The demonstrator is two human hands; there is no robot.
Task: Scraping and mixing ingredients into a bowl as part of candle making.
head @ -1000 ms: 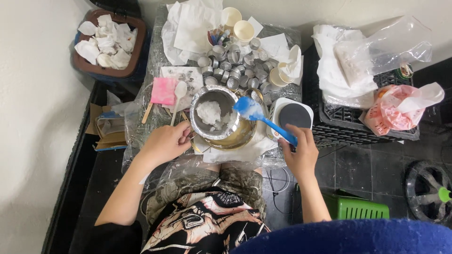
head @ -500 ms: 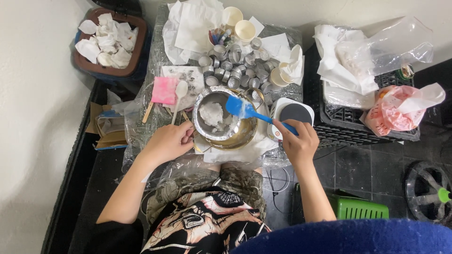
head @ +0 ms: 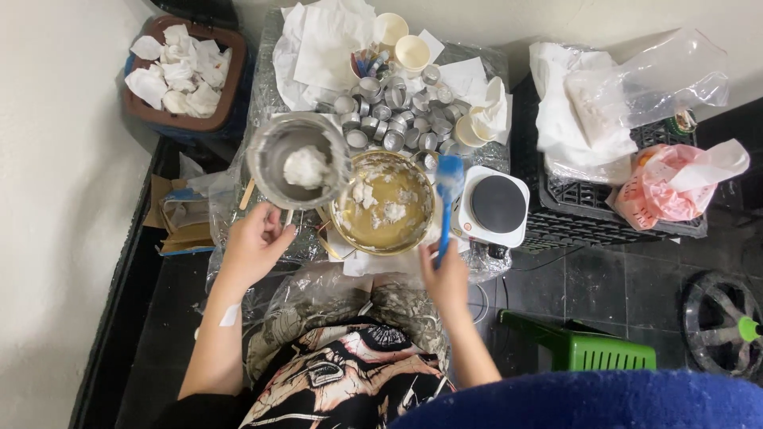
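Holding steel pot (head: 298,163) left, blue spatula (head: 447,191) right.

Two metal bowls (head: 299,163) (head: 383,202), one blue spatula (head: 447,195), one hot plate (head: 496,205), two paper cups (head: 390,28) (head: 412,54), many small tins (head: 389,111).

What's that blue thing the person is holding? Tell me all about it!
It is a blue spatula with a soft-looking, flat blade and a long thin blue handle. The right hand grips the handle's lower end, so the blade points up and away from the person. White paste is smeared on the blade. It hangs at the right rim of the brass-coloured bowl, between that bowl and the small white hotplate. Whether the blade touches the bowl's rim cannot be told.
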